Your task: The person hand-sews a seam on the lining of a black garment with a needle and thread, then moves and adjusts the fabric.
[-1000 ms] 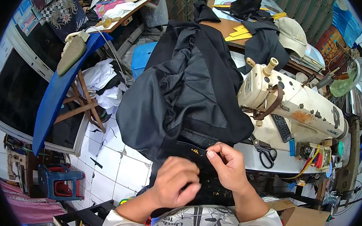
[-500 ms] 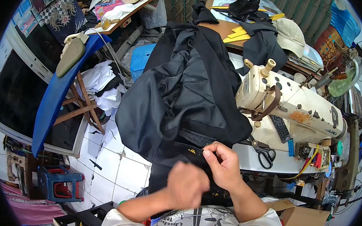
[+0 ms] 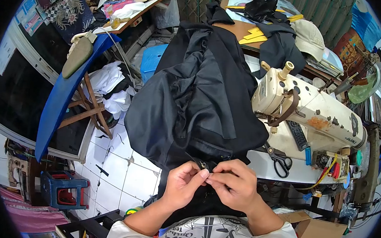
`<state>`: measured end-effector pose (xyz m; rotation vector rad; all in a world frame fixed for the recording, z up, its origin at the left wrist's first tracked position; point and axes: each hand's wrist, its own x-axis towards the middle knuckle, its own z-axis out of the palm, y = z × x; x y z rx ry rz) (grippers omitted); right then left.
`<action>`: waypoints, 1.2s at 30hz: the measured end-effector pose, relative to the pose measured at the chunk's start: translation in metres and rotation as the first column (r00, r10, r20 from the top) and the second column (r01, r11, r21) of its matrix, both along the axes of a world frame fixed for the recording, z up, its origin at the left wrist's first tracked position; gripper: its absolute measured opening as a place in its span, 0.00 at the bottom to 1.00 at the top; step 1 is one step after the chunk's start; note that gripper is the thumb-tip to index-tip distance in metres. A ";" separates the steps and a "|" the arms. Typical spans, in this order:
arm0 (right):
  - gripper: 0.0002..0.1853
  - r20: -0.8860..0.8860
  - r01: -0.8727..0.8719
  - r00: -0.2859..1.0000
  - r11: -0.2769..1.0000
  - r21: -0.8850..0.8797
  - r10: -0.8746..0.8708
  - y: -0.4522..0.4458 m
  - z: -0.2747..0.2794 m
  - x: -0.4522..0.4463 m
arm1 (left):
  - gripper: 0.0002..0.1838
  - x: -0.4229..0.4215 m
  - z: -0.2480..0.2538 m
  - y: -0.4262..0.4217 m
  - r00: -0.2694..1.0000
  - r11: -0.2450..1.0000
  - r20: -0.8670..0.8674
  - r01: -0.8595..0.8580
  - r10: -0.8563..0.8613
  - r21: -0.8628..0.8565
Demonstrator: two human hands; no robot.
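- Work on the black garment (image 3: 213,103) looks under way rather than finished: its near edge is between the two hands, and no part of it is laid aside.
- Left hand (image 3: 183,185): its grip is narrow, thumb and forefinger pinching the edge, with a small yellowish spot just beyond them.
- Right hand (image 3: 236,186): its fingertips are drawn together, meeting the left thumb at that edge; whether they hold cloth or thread I cannot tell.
- How much of the edge is done and how much is left is hidden by the fingers and the dark folds.
- One garment lies in front of the person, lining showing, left of the sewing machine (image 3: 310,105) and running from the hands towards the far side.
- Counted on the machine's tabletop (image 3: 258,161): one sewing machine, one pair of scissors (image 3: 277,158), one remote control (image 3: 297,136).
- Farther off: one pale cap (image 3: 308,39), one blue ironing board (image 3: 63,103).
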<state>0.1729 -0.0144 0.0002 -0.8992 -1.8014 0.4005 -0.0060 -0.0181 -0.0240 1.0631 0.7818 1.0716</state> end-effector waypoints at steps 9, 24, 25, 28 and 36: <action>0.10 0.047 0.105 0.993 0.994 0.035 -0.106 0.001 -0.006 -0.004 | 0.07 -0.002 0.007 0.001 0.841 0.913 0.525 0.105 0.129 -0.394; 0.18 -0.130 0.096 0.984 0.978 -0.186 -0.121 0.004 0.004 -0.005 | 0.12 0.018 -0.001 -0.007 0.862 0.951 0.484 0.004 0.153 -0.308; 0.19 -0.103 0.119 0.986 0.987 -0.111 -0.131 0.006 0.002 -0.004 | 0.12 0.018 0.000 -0.007 0.862 0.952 0.483 0.000 0.156 -0.307; 0.20 -0.168 0.061 0.982 0.984 -0.168 -0.089 0.006 -0.001 -0.003 | 0.11 0.017 0.002 -0.008 0.857 0.942 0.479 -0.021 0.189 -0.334; 0.22 -0.107 0.065 0.991 0.986 -0.153 -0.082 0.004 0.002 -0.001 | 0.11 0.015 -0.003 -0.006 0.886 0.946 0.430 -0.026 0.171 -0.323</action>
